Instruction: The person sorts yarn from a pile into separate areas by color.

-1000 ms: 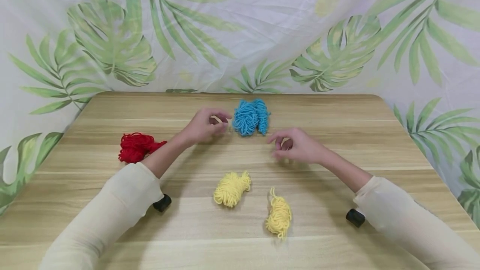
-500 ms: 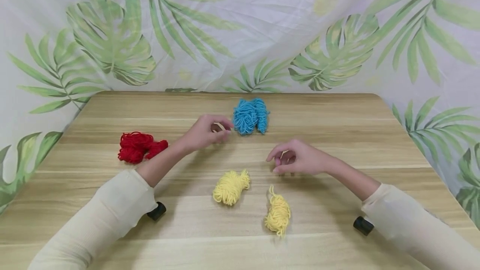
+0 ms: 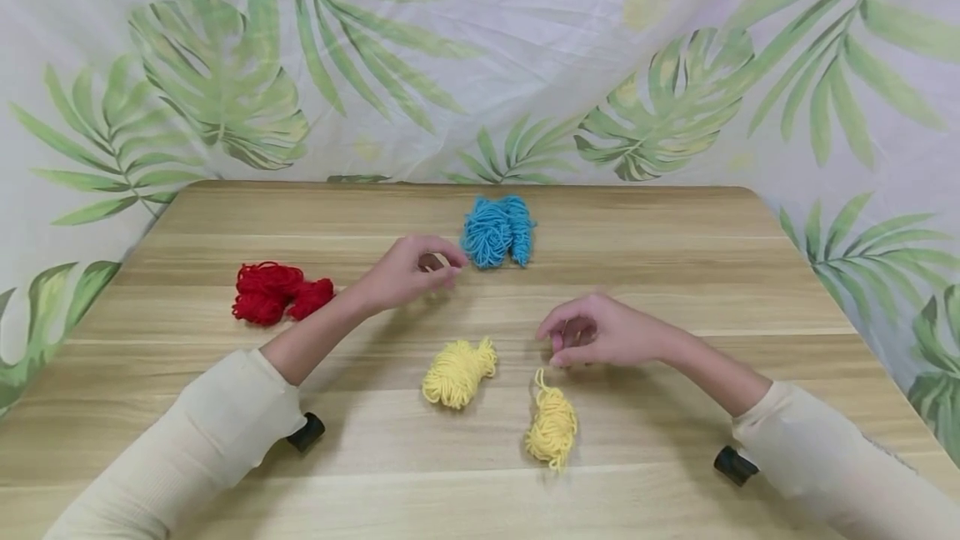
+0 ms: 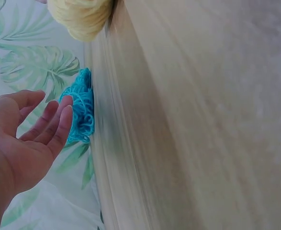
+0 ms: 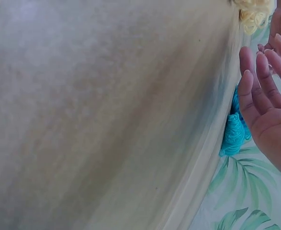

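Note:
Two blue yarn bundles point(image 3: 495, 232) lie side by side near the table's far edge. My left hand point(image 3: 411, 272) hovers just left of and in front of them, its fingers loosely bent and holding nothing; the left wrist view shows the palm and relaxed fingers point(image 4: 61, 127). My right hand point(image 3: 600, 330) is over the table right of centre, loosely curved around nothing. Below it lies a yellow yarn bundle point(image 3: 552, 427), and a second yellow bundle point(image 3: 459, 373) is to the left of that one. Red yarn point(image 3: 277, 293) lies on the left, close to my left forearm.
The wood-grain table point(image 3: 420, 490) ends at a leaf-printed cloth point(image 3: 525, 48) hanging behind it. Black cylindrical pieces show beside each sleeve, one at the left cuff point(image 3: 306, 432) and one at the right cuff point(image 3: 735, 466).
Both hands have drawn back toward the near side, the right one farther, away from the blue yarn and closer to the yellow. The yarn bundles stay where they lie.

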A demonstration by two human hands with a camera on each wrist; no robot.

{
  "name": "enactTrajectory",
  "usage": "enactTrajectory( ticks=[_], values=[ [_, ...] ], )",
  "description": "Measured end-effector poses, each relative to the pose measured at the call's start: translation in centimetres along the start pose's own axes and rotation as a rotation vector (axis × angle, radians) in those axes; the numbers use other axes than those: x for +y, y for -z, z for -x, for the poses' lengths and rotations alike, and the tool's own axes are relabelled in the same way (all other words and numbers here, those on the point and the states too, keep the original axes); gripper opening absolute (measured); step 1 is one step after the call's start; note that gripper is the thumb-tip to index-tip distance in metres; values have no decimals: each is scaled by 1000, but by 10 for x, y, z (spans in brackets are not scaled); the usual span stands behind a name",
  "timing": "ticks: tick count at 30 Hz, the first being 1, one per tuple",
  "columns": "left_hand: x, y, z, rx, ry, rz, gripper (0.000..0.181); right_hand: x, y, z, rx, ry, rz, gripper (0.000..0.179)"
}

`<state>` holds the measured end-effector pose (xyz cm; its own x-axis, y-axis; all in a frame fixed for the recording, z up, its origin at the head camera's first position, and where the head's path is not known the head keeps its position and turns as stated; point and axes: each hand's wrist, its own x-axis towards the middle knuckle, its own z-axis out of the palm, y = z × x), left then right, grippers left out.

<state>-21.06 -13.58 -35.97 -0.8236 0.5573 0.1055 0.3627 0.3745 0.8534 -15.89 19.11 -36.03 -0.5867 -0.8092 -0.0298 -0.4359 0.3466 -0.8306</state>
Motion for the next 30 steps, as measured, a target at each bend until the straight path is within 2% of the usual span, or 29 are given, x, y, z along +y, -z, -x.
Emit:
enactTrajectory(
  ticks=[9, 15, 21, 25, 30],
  values=[
    [6, -5, 7, -4, -15, -26, 19, -1, -5, 4, -91, 24, -55, 33],
    [11, -9, 14, -19, -7, -38, 21, -5, -7, 5, -197, 14, -107, 46],
    [10, -11, 16, -47, -20, 0, 21, -9, -9, 5, -256, -7, -121, 55],
    [10, -14, 16, -66, -28, 11, 21, -8, -10, 3, -283, 18, -101, 49],
    [12, -16, 15, -83, -31, 10, 22, -6, -12, 2, -303, 26, -91, 31]
  ],
)
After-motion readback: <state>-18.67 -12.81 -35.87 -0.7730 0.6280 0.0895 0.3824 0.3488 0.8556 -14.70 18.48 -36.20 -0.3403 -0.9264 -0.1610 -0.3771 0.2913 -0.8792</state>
